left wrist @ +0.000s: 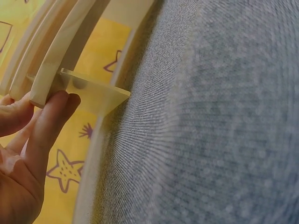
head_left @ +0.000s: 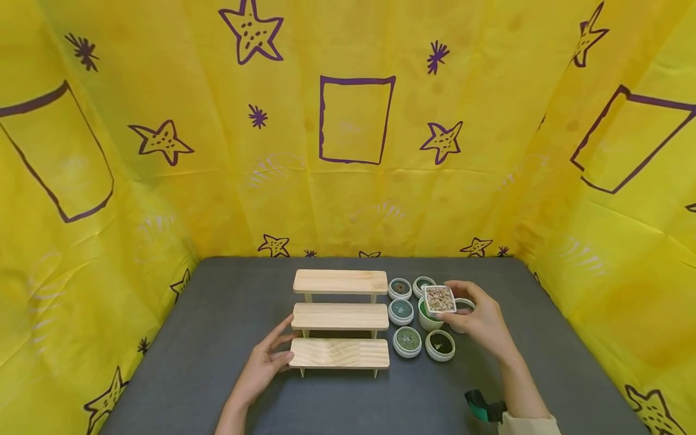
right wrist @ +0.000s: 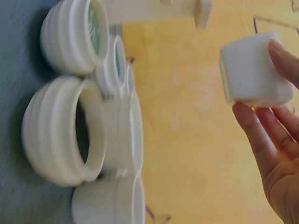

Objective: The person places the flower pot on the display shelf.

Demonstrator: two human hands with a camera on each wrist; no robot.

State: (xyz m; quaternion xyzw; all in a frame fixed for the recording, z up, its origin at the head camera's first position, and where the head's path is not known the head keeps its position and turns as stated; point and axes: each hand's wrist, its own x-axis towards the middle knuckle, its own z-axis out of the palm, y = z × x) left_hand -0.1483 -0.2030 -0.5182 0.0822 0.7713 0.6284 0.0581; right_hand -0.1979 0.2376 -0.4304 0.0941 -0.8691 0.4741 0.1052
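Note:
A three-tier wooden display stand sits mid-table. At its left end my left hand grips the front board, thumb on one face and fingers on the other. My right hand holds a small square white pot filled with pinkish-beige gravel. In the right wrist view this pot is pinched between thumb and fingers, raised above the round pots. Just below it in the head view is a pot with a bright green inside, partly covered by the square one.
Several round white pots, among them a ribbed one and a dark-filled one, stand close together right of the stand. A black and green strap shows at the right wrist. Yellow patterned cloth walls in the grey table.

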